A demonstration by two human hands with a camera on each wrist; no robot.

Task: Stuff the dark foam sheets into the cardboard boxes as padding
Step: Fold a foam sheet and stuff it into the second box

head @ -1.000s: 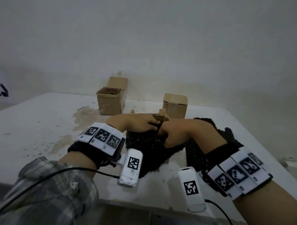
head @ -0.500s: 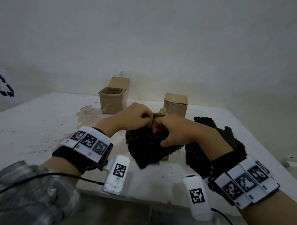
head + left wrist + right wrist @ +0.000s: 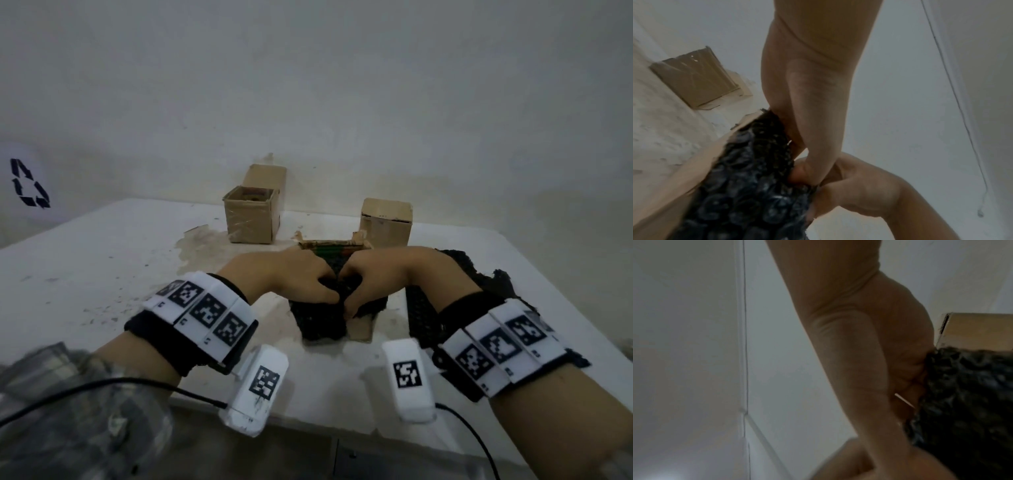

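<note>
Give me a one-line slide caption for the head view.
Both hands, left hand and right hand, grip a dark foam sheet at an open cardboard box on the white table.

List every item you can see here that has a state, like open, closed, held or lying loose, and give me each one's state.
Dark foam sheet: gripped by both hands, partly pushed into the near box.
Near cardboard box: open, foam going in.
Far left cardboard box: open, lid flap up.
Far right cardboard box: closed.
Spare dark foam sheets: lying loose on the table.
Left hand: gripping foam.
Right hand: gripping foam.
</note>
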